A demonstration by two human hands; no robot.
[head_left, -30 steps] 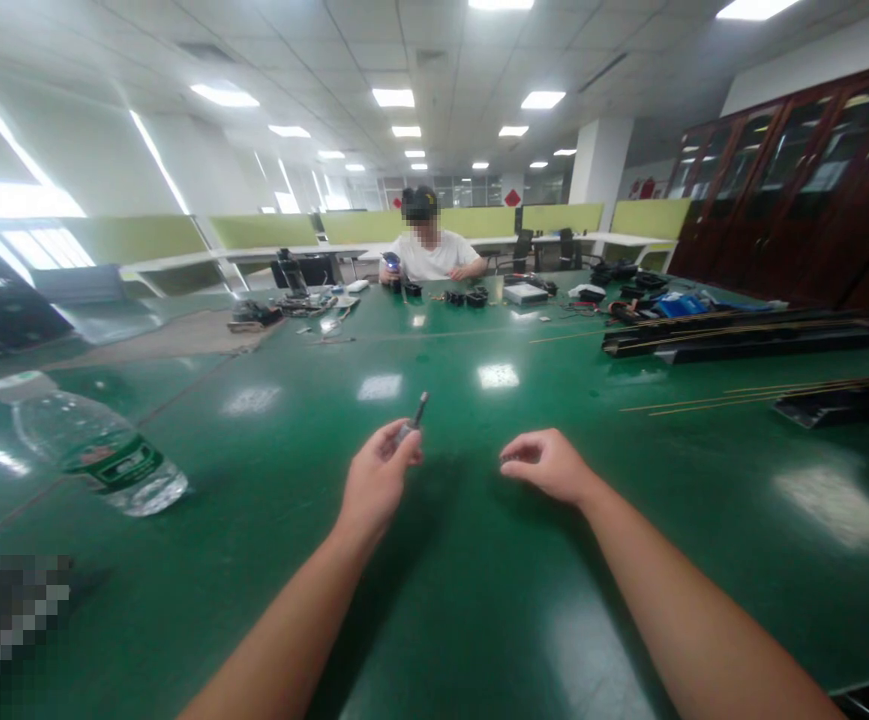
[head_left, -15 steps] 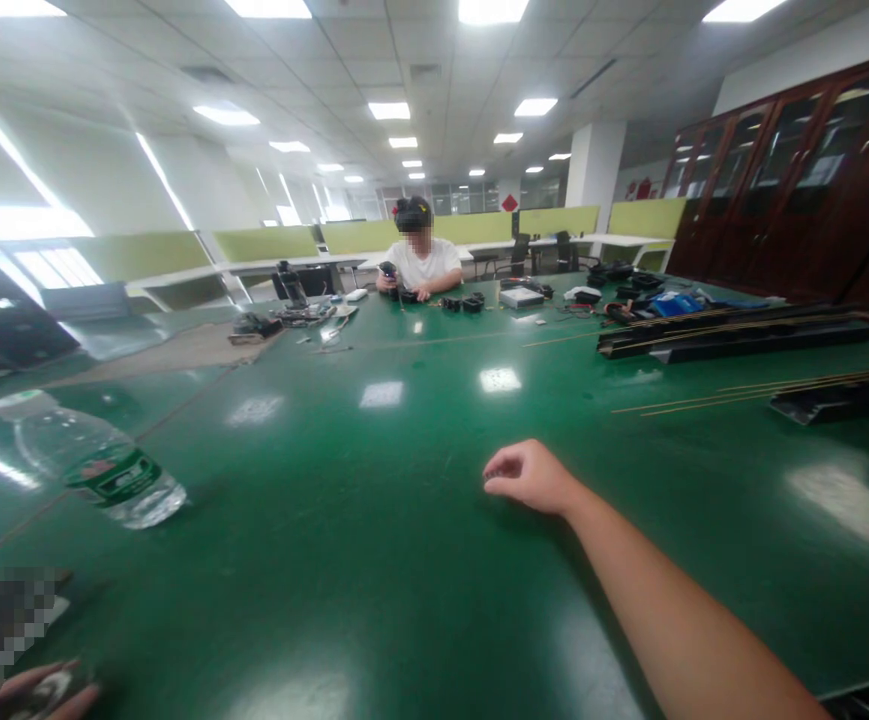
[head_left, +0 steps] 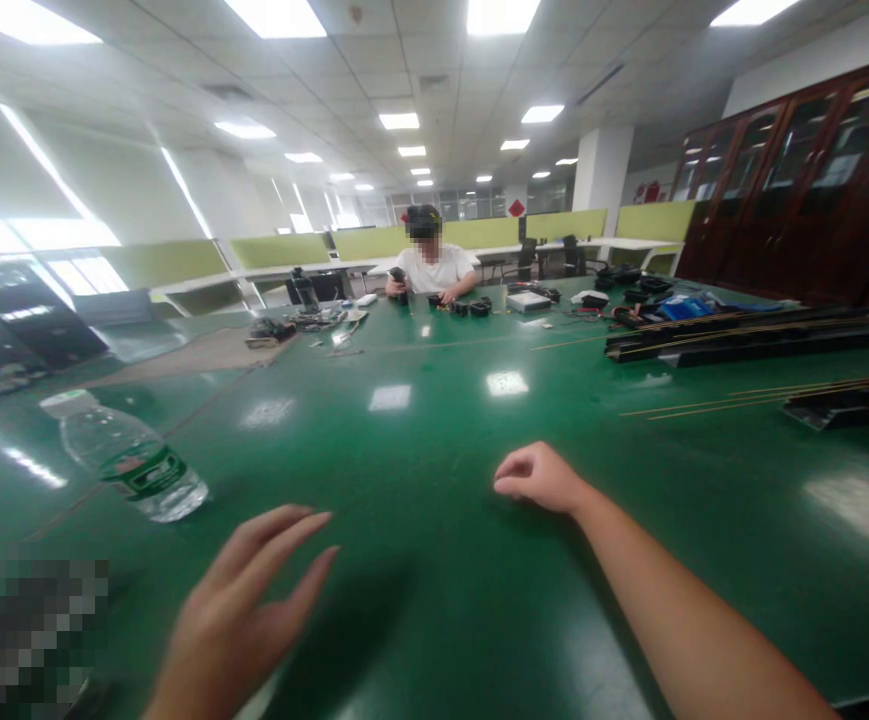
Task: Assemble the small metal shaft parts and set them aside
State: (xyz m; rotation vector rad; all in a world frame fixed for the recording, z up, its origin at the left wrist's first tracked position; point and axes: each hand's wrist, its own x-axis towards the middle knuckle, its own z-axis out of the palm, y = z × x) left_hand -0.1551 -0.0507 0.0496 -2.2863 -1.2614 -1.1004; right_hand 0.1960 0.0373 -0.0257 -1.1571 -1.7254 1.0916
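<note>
My left hand (head_left: 243,600) hovers over the green table (head_left: 404,460) at the lower left of centre. Its fingers are stretched out with a gap to the thumb, and nothing is between them. Right of centre, my right hand (head_left: 543,478) rests at the tabletop with its fingers curled in to the thumb. Whatever the curled fingers may hold is hidden. A clear plastic water bottle (head_left: 130,460) with a green label and white cap stands left of my left hand, looking tilted in this wide view.
A blurred-out dark object (head_left: 21,630) lies at the lower left. Black metal channels (head_left: 749,345) and thin brass-coloured rods (head_left: 704,408) lie on the right. Across the table sits a person (head_left: 434,265) in a white shirt, among black parts, cables and a silver box (head_left: 528,301).
My left hand has come from the bottom left corner, where its fingers were around something shiny, towards the middle, and is now open. My right hand stays nearly in place. The view has shifted slightly.
</note>
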